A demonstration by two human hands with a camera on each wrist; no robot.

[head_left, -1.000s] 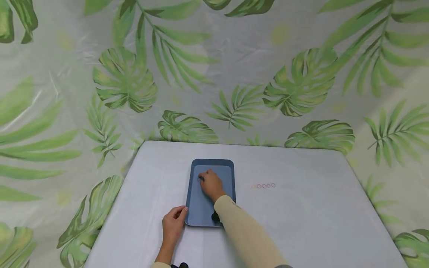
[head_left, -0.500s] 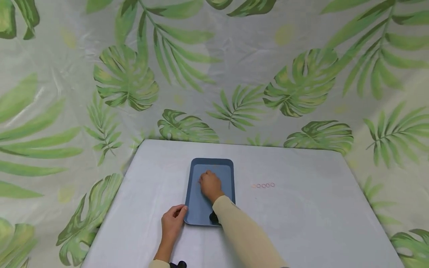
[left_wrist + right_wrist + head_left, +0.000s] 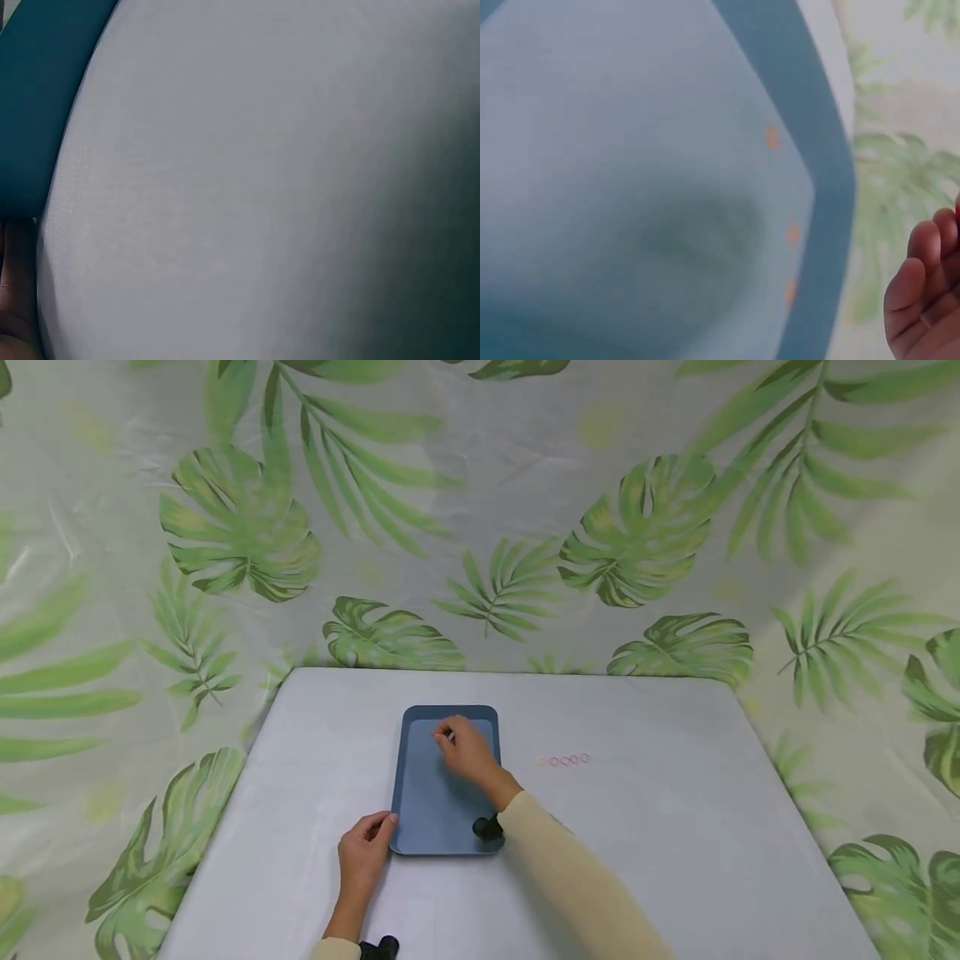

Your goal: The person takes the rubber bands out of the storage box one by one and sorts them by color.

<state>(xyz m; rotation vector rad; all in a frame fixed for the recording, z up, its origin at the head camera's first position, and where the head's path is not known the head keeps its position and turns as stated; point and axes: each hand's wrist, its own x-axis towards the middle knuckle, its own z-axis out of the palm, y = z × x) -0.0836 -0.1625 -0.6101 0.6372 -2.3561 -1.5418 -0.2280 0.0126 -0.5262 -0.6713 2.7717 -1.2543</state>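
My right hand is over the far half of a blue rectangular tray. Thumb and forefinger pinch a tiny reddish ring-like thing, largely hidden by the fingers; a speck of red shows beside those fingers in the right wrist view. My left hand holds the tray's left rim near its front corner, thumb at the edge. In the left wrist view its fingers lie against the tray's side. Along the tray's far end, the right wrist view has small blurred orange pieces.
Right of the tray, several thin small rings, pinkish to pale orange, form a row on the white table. A leaf-patterned sheet hangs behind the table. Black wrist cameras sit on both wrists.
The right hand has risen a little and shifted toward the tray's far end, still pinching. The left hand stays at the tray's rim. The head view has shifted slightly.
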